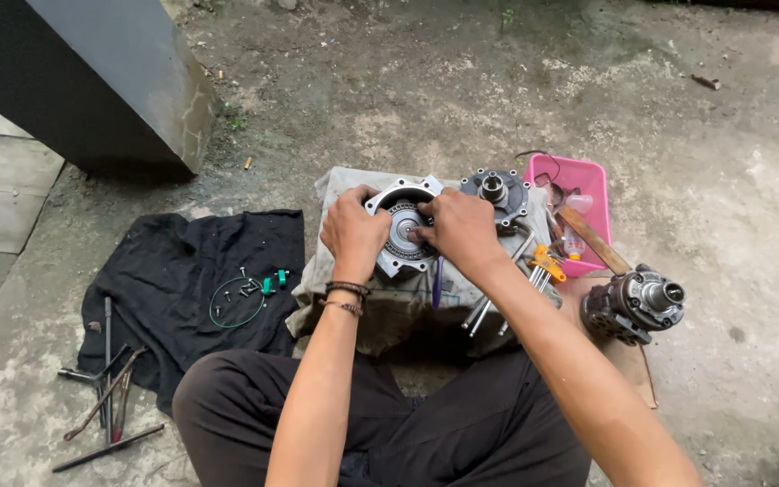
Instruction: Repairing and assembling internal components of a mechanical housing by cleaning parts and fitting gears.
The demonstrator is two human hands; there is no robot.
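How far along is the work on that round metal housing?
Done: bolts and a green ring lie out on the black cloth. In hand: left hand and right hand both grip the housing. Left: two more metal units sit apart.

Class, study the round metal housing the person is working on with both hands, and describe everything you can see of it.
The metal housing is a silvery, cast-looking plate with lugs at its corners and a round opening showing a ribbed, disc-like part inside. It lies flat on a grey cloth spread over the ground, in front of the seated person. The left hand grips its left edge; the right hand covers its right side, fingers pressing toward the centre. Its right part is hidden.
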